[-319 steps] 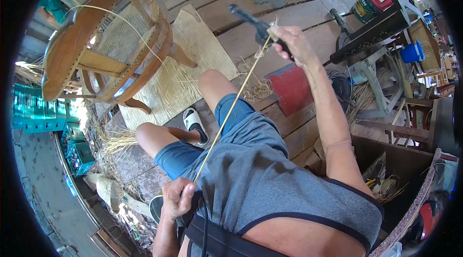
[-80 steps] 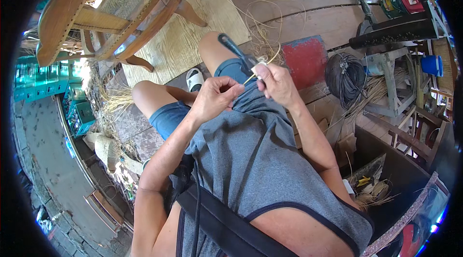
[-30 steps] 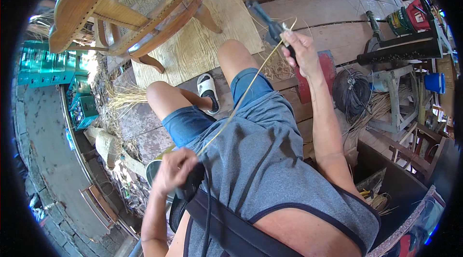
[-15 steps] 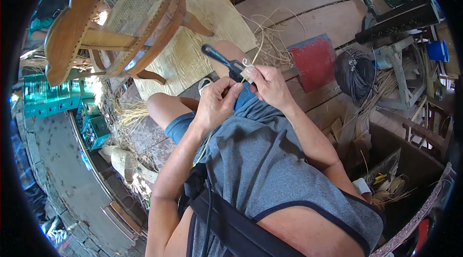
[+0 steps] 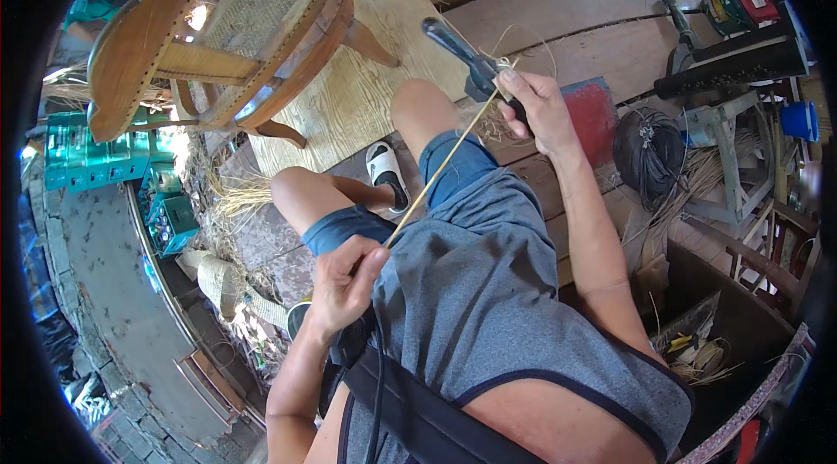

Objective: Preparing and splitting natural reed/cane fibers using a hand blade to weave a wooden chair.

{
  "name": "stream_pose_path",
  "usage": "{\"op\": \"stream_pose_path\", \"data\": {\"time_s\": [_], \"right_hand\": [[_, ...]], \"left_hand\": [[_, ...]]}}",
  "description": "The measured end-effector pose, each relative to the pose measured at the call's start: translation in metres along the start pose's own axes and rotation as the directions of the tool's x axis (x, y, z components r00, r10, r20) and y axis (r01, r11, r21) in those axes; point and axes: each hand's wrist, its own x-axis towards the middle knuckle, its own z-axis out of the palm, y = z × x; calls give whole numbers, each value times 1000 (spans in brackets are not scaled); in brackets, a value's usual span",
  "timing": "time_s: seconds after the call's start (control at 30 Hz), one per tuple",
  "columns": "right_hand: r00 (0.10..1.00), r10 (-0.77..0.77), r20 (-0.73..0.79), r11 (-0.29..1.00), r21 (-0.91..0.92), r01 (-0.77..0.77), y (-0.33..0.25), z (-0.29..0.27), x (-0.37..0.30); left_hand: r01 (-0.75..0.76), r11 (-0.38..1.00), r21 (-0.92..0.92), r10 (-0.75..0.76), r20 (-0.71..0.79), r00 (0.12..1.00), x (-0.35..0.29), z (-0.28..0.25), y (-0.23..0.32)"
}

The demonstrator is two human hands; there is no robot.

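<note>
My right hand [image 5: 542, 111] is closed on a dark spokeshave [image 5: 452, 41], whose free handle points to the far left. Thin pale curls sit at the tool's body, by my right thumb. A thin yellowish cane strip [image 5: 443, 168] runs taut from the spokeshave down to my left hand [image 5: 343, 284]. The fingers of my left hand are closed round its near end, by my left hip. The exact contact between strip and blade is covered by my right fingers.
A carved wooden chair [image 5: 199, 61] with a woven cane panel lies tilted at far left, beside a plywood board [image 5: 344, 85]. To the right are a red board [image 5: 588, 120], a coil of dark cord [image 5: 647, 149] and a wooden stand [image 5: 732, 150]. Green crates [image 5: 96, 150] stand left.
My left hand has moved back toward my hip, drawing out a length of cane strip. My right hand and the spokeshave have shifted slightly right and farther away.
</note>
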Motion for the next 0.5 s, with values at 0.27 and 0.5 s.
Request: {"op": "stream_pose_path", "data": {"time_s": [0.27, 0.5], "right_hand": [[992, -87, -87, 995, -63, 82, -22, -12, 4], [976, -216, -42, 847, -505, 165, -13, 59, -41]], "left_hand": [[141, 975, 174, -164, 130, 978, -42, -51, -36], [-116, 987, -110, 120, 38, 992, 112, 34, -16]]}}
